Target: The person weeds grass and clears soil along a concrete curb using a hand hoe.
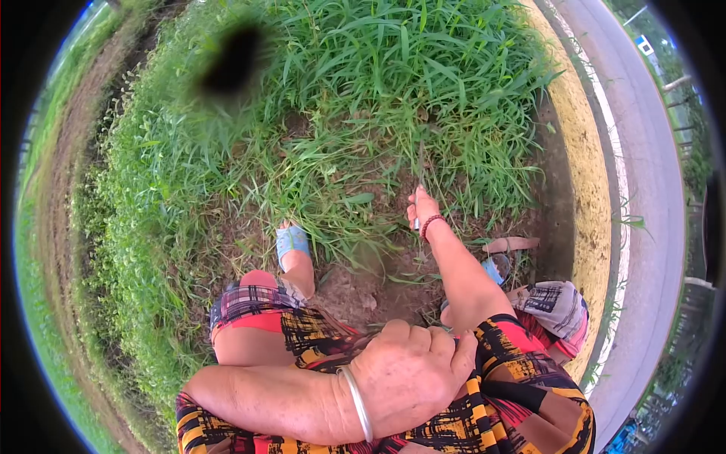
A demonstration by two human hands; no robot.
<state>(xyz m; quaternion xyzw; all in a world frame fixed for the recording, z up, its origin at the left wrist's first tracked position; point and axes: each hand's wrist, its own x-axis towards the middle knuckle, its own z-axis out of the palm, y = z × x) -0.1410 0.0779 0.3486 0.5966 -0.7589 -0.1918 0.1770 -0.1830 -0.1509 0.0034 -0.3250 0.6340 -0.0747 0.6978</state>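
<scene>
My right hand [423,208], with a dark red bead bracelet at the wrist, reaches down to the soil at the edge of the grass. Its fingers are wrapped round a slim grey tool [416,222]; most of the tool is hidden by the hand and blades of grass, and its exact kind is unclear. My left hand [412,371], wearing a silver bangle, rests against the patterned clothing on my lap. Its fingers are curled under, so whatever they hold, if anything, is hidden. Long green grass [408,53] stands ahead of the right hand, with loose, flattened grass [333,170] before it.
Blue slippers are on my feet, the left slipper [292,242] showing more clearly. A brownish curved strip [512,244] lies near the right foot. A yellow kerb [582,166] and grey road [650,189] run along the right. Leafy weeds [144,250] grow at the left.
</scene>
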